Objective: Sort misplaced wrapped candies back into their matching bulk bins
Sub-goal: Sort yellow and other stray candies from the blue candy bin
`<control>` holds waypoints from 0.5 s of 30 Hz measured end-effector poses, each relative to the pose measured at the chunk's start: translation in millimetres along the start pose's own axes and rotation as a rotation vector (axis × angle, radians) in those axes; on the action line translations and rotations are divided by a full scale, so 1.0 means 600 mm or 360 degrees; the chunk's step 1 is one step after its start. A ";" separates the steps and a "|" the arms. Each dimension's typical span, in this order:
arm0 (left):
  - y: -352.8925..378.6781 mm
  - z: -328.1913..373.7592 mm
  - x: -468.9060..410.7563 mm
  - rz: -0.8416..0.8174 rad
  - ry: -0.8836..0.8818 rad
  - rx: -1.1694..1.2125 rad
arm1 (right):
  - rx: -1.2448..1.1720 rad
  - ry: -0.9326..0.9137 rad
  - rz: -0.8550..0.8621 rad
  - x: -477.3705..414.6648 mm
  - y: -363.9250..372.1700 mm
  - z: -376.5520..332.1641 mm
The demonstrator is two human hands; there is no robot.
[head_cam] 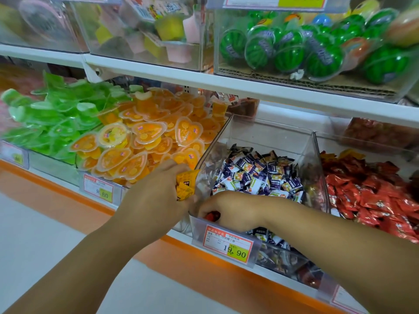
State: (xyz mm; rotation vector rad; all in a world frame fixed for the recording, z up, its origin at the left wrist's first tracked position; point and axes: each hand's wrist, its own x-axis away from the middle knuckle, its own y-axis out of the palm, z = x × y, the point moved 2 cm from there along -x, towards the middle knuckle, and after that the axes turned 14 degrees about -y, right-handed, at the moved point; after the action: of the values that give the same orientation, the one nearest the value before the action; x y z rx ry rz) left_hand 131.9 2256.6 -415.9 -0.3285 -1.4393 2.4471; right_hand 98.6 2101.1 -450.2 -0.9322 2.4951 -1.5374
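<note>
A clear bin of purple-and-white wrapped candies [272, 132] sits at the lower shelf's [226, 264] front edge, with a clear bin of red wrapped candies [367, 147] just right of it. The right hand [235, 211] is in the first bin's front left corner, fingers [203, 209] curled round a red wrapped candy [212, 215] whose bin lies rightward; the left hand [156, 196] grips yellow wrapped candies [186, 184]
</note>
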 end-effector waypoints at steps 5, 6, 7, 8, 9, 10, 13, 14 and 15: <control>-0.004 0.006 0.005 -0.0002 -0.0008 -0.0017 | -0.0445 0.0140 0.0360 0.032 -0.032 0.003; -0.004 0.007 0.006 -0.0012 -0.0021 -0.0026 | -0.0530 0.0165 0.0446 0.043 -0.041 0.003; -0.005 0.009 0.006 -0.0019 -0.0036 -0.0041 | -0.0594 0.0197 0.0521 0.053 -0.050 0.003; -0.007 0.011 0.007 -0.0027 -0.0050 -0.0058 | -0.0635 0.0225 0.0585 0.065 -0.057 0.004; -0.007 0.012 0.007 -0.0026 -0.0047 -0.0063 | -0.0668 0.0252 0.0638 0.077 -0.064 0.004; -0.008 0.014 0.008 -0.0035 -0.0048 -0.0052 | -0.0696 0.0265 0.0686 0.089 -0.071 0.004; -0.009 0.020 0.010 -0.0013 -0.0049 -0.0025 | -0.0740 0.0328 0.0859 0.134 -0.084 0.000; -0.010 0.020 0.010 0.0005 -0.0056 -0.0044 | -0.0715 0.0348 0.0931 0.153 -0.089 -0.002; -0.009 0.021 0.010 0.0038 -0.0048 -0.0050 | -0.0679 0.0361 0.1032 0.174 -0.096 -0.008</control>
State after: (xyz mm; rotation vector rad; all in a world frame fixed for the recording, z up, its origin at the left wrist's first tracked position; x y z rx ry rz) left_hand 122.7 2250.9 -405.1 -0.3189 -1.4961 2.4603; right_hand 38.2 2032.3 -374.1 0.0788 2.9134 -0.9648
